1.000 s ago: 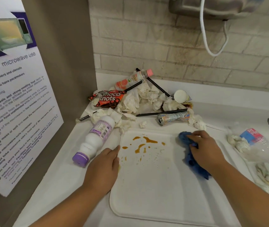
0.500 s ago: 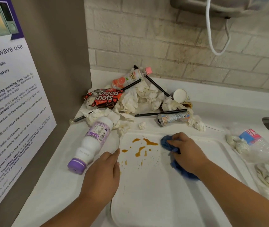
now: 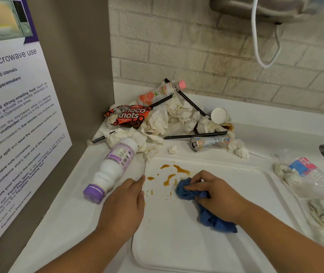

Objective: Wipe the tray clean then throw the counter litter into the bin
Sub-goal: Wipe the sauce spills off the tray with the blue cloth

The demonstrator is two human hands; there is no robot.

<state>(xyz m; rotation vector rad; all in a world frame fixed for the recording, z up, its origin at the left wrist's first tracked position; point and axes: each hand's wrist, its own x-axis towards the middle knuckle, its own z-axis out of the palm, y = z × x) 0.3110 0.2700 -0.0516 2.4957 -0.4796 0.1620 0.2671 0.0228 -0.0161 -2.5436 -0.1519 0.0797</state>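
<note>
While the brown sauce stains [image 3: 180,170] are showing wet across the far left corner of the tray [image 3: 176,243], the job is sitting in its first stage, as the head view is giving it. The tray is lying flat on the white surface [image 3: 58,223], close in front of the person. The right hand [image 3: 216,194] is curling its fingers over a bunched blue cloth [image 3: 214,219] and pressing it onto the tray, the cloth's leading edge touching the nearest drips. The left hand [image 3: 125,203] is lying with its fingers straight along the tray's left rim, apparently steadying it. Most of the splashes and small specks are waiting ahead of the cloth, so the wiping is looking barely begun.

The second stage is looking untouched. Litter is lying heaped behind the tray against the wall: crumpled tissues [image 3: 169,117], a snack wrapper [image 3: 131,116], an orange drink bottle [image 3: 157,94], black straws [image 3: 194,135], a crushed can [image 3: 208,141] and a paper cup [image 3: 219,115]. A purple-capped bottle [image 3: 113,166] is lying on its side just beside the tray's left edge, and a clear plastic bottle [image 3: 315,174] with more tissue is lying off to the right. No bin is showing anywhere in this view — every piece is awaiting collection.
</note>
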